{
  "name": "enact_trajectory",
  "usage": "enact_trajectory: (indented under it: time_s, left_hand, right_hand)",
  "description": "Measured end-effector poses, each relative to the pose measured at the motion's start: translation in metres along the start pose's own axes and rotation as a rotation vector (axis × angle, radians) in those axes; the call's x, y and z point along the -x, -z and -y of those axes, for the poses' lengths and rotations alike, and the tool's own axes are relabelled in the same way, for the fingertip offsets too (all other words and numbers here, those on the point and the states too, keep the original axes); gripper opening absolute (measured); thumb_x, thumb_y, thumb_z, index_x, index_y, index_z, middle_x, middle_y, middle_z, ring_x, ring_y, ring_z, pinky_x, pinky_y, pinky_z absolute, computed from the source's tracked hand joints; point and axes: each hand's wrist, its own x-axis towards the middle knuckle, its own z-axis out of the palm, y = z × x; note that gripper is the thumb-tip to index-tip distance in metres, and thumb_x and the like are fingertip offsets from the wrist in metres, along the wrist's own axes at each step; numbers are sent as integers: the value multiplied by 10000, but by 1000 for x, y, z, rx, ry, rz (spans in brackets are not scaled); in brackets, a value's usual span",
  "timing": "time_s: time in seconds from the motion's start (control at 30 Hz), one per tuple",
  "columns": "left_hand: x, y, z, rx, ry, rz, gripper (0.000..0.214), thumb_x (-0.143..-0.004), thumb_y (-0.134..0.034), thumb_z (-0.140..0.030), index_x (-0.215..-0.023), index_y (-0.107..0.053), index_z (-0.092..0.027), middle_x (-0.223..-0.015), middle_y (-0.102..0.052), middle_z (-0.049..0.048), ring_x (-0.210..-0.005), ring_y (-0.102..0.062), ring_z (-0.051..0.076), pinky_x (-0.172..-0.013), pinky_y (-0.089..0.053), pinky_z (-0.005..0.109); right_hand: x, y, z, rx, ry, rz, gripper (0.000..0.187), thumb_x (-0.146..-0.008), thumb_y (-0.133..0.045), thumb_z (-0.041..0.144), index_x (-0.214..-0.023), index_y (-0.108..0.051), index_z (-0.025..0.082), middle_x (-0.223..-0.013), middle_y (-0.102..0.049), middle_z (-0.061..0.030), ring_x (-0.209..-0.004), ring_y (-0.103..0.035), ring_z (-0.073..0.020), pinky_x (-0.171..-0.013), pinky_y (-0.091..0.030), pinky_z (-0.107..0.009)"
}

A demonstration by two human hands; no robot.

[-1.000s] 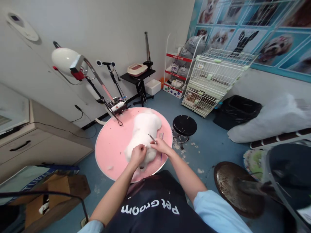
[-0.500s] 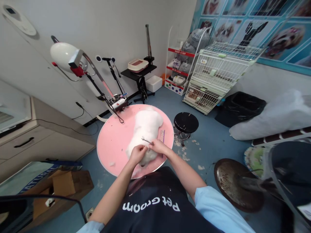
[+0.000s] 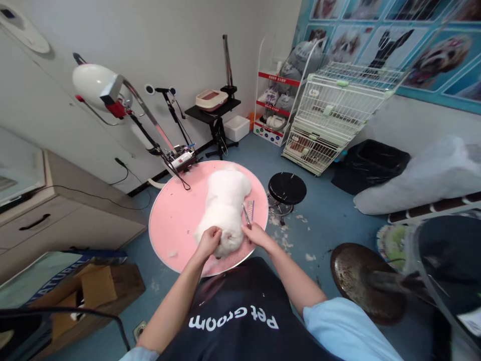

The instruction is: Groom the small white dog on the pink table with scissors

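A white fluffy dog (image 3: 225, 200) lies on the round pink table (image 3: 169, 210), its head end nearest to me. My left hand (image 3: 209, 241) is closed in a pinch against the fur at the left side of its head; what the fingertips hold is hidden. In my right hand (image 3: 256, 234) is a pair of scissors (image 3: 246, 215), its blades pointing away from me beside the dog's right flank. A purple-edged comb (image 3: 251, 208) lies on the table just beyond that hand. The dog's face is mostly turned from view.
A dryer arm (image 3: 146, 108) and a tool holder (image 3: 182, 159) stand at the table's far left edge. To the right is a black stool (image 3: 287, 188). Farther back are stacked wire cages (image 3: 330, 110) and a shelf rack (image 3: 278, 105). An open cardboard box (image 3: 101, 291) sits at lower left.
My hands have moved apart. The right hand shifted right and swung the scissors from across the dog's back to its right side; the left hand moved slightly left and down.
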Motion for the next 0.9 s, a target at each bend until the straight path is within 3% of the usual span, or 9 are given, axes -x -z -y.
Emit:
enact_trajectory:
  time_s: [0.07, 0.17, 0.23, 0.33, 0.4, 0.5, 0.67, 0.8, 0.9]
  left_hand:
    - [1, 1, 0, 46, 35, 12, 179, -707, -515, -357, -622, -503, -200, -501, -442, -54, -464, -392, 103, -478, -290, 232]
    - [-1, 2, -3, 92, 79, 27, 178, -696, -533, -350, -614, -490, -197, -493, -431, -61, -450, -375, 88, -463, -272, 219]
    - [-3, 3, -4, 118, 111, 43, 183, -698, -547, -348, -617, -490, -194, -489, -425, -64, -435, -360, 79, -452, -255, 214]
    - [-6, 5, -5, 134, 139, 70, 195, -704, -566, -346, -618, -479, -195, -475, -408, -70, -412, -337, 69, -435, -228, 209]
    - [-7, 5, -5, 137, 149, 84, 207, -708, -580, -346, -617, -470, -197, -472, -409, -70, -409, -338, 67, -432, -226, 205]
    - [-7, 6, -6, 151, 163, 85, 236, -710, -600, -350, -608, -450, -199, -473, -405, -73, -411, -339, 61, -435, -238, 200]
    - [-6, 8, -5, 161, 179, 135, 243, -710, -592, -366, -612, -448, -197, -468, -411, -68, -400, -312, 51, -426, -209, 196]
    - [-6, 10, -4, 184, 202, 157, 259, -698, -610, -382, -615, -455, -192, -470, -407, -70, -398, -307, 47, -427, -196, 193]
    - [-6, 11, -3, 184, 212, 170, 268, -689, -616, -395, -611, -458, -193, -467, -399, -70, -394, -308, 49, -424, -191, 194]
  right_hand:
    - [17, -3, -16, -22, 4, 97, 124, -804, -572, 266, -870, -612, 169, -691, -622, 11, -628, -562, -148, -586, -422, -236]
    - [42, -11, -29, 145, 15, 148, 213, -729, -627, 219, -937, -604, 178, -782, -651, 3, -695, -584, -158, -640, -439, -244]
    - [55, -17, -30, 337, 41, 146, 248, -738, -646, 260, -972, -608, 186, -875, -675, -32, -778, -616, -189, -712, -454, -276]
    - [61, -21, -23, 557, 156, 207, 452, -725, -704, 346, -1125, -586, 170, -1104, -667, -117, -995, -626, -275, -845, -455, -344]
    - [60, -21, -18, 647, 169, 238, 434, -775, -653, 293, -1176, -561, 154, -1152, -655, -145, -1051, -620, -288, -858, -449, -354]
    - [57, -17, -17, 679, 111, 252, 360, -844, -498, 149, -1202, -535, 169, -1105, -678, -118, -1000, -648, -244, -794, -448, -320]
    - [60, -13, -16, 682, 157, 273, 388, -794, -626, 266, -1162, -540, 175, -1116, -676, -123, -1020, -642, -280, -797, -448, -324]
    - [62, -15, -13, 684, 86, 279, 320, -836, -506, 152, -1153, -537, 173, -1074, -691, -121, -953, -661, -256, -744, -438, -312]
    - [63, -17, -12, 675, 117, 289, 343, -805, -581, 222, -1141, -530, 179, -1095, -683, -117, -973, -653, -265, -754, -441, -311]
